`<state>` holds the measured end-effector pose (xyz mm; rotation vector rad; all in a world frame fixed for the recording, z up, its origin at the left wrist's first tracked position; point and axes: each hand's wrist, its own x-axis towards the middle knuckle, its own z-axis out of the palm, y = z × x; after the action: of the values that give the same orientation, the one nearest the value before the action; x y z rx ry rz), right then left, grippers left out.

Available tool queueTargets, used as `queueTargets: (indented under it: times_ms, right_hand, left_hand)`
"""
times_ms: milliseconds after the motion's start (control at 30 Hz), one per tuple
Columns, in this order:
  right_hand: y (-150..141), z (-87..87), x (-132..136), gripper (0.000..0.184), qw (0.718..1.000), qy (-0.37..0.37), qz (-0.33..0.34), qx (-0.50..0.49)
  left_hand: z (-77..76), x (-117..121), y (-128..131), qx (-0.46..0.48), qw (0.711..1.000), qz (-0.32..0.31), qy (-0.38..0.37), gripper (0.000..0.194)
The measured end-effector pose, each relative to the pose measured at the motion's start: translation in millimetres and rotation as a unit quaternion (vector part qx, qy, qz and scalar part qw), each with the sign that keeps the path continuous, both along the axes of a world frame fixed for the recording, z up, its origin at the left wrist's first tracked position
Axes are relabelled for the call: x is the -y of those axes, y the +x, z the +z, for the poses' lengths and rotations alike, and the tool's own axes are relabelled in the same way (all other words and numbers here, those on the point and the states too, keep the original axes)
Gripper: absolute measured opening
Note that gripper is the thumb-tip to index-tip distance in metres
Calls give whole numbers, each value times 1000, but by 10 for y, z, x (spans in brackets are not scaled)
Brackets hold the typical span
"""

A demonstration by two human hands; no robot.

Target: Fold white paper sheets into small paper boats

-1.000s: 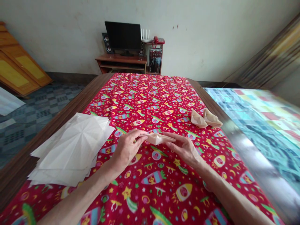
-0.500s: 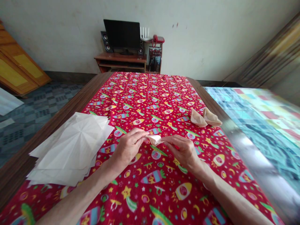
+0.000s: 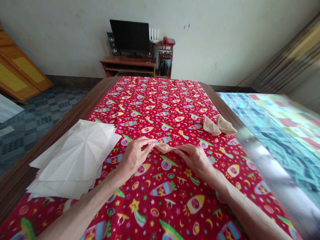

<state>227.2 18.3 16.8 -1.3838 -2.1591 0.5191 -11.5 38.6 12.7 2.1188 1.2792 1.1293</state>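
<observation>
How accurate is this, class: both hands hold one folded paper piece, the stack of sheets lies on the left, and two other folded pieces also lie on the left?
One detail is wrong: the two other folded pieces lie on the right, as the head view shows. Both the left hand and right hand do hold one folded paper piece, and the stack of sheets lies left.

No text, label, brand, number or sign is legible; any marks on the monitor (image 3: 129, 36), speakers (image 3: 113, 44), router (image 3: 155, 41) and telephone (image 3: 169, 41) are too small to make out.
</observation>
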Motion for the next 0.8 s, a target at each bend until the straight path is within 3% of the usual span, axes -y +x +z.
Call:
queueTargets:
  times_ms: [200,400,633,800]
  right_hand:
    - [-23,56,-2,30,1000,5,6,-27]
    - [-84,-4,-54,20,998,19,-54,-36]
    - [-160,165,-62,22,995,13,-56,79]
    - [-267,253,-126,20,978,21,-90,188]
  left_hand:
    - [-6,19,21,-21,1000,11,3,20]
    - [38,59,43,-44,999,2,-5,24]
    - [48,-26,82,-103,994,2,-43,20]
    - [98,-175,141,-146,983,-11,-107,21]
